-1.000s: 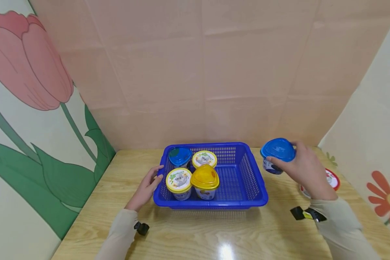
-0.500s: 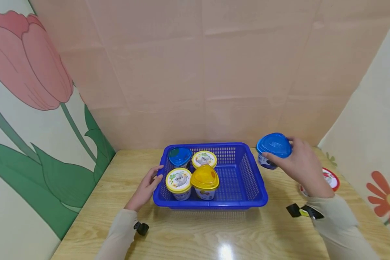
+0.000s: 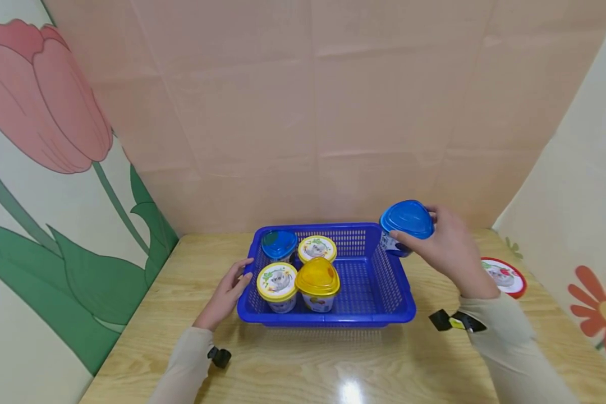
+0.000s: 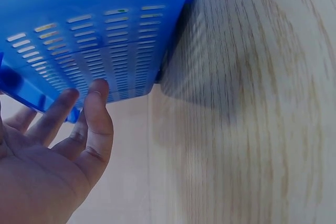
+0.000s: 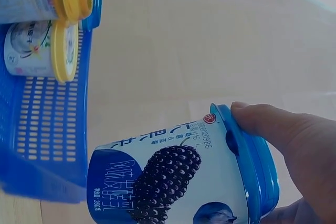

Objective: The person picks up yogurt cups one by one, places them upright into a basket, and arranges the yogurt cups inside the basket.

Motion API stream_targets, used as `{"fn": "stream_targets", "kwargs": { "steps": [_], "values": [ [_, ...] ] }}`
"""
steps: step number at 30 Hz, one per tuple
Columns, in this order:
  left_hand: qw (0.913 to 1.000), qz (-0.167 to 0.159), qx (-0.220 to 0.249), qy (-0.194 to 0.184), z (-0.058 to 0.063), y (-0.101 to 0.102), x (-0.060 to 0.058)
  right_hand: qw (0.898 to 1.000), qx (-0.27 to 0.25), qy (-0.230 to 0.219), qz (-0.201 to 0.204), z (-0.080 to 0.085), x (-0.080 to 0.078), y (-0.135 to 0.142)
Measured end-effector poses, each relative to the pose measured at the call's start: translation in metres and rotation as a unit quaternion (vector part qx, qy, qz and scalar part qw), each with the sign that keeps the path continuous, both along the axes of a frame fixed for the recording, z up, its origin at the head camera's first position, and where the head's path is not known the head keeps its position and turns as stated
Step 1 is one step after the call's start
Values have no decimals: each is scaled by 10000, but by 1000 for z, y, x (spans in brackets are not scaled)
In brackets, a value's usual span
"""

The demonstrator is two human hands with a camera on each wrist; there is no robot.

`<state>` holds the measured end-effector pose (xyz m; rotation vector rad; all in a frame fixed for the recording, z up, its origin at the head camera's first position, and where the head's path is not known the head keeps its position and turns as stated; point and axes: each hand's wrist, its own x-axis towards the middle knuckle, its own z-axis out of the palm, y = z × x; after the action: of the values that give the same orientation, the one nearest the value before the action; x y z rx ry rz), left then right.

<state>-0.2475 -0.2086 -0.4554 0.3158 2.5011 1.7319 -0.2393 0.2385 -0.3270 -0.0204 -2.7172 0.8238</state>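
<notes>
My right hand grips a yogurt cup by its blue lid, thumb on the near side. Blackberries and a blueberry are printed on the cup, which hangs over the right rim of a blue plastic basket. In the basket's left half stand a blue-lidded cup, two cups with yellow-rimmed white lids, one in front and one behind, and a cup with a domed yellow lid. My left hand rests loosely at the basket's left rim, fingers slightly bent; it pinches nothing.
A red-rimmed tub stands on the wooden table to the right, partly behind my right forearm. A pinkish-beige sheet covers the back wall. Flower-printed panels close off both sides.
My right hand has carried the blue-lidded yogurt cup leftward and slightly up, from beside the basket to over its right rim. My left hand and the basket stay in place.
</notes>
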Motion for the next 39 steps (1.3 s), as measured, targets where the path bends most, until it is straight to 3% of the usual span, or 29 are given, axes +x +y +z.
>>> {"fn": "stream_targets", "kwargs": {
  "steps": [3, 8, 21, 29, 39],
  "values": [
    [10000, -2, -2, 15, 0, 0, 0, 10000, -44, -20, 69, 1, -3, -5],
    [9998, 43, 65, 183, -21, -6, -10, 9997, -96, -107, 200, 1, -8, -12],
    [9997, 91, 71, 222, -21, -5, -10, 9976, -165, -515, 439, -4, -24, -33],
    [9995, 78, 160, 246, -23, -5, -11, 9977, -32, -410, 547, -14, -39, -43],
    [9995, 60, 150, 266, -23, -5, -12, 9968, -10, -600, 537, -29, -55, -53]
  ]
}}
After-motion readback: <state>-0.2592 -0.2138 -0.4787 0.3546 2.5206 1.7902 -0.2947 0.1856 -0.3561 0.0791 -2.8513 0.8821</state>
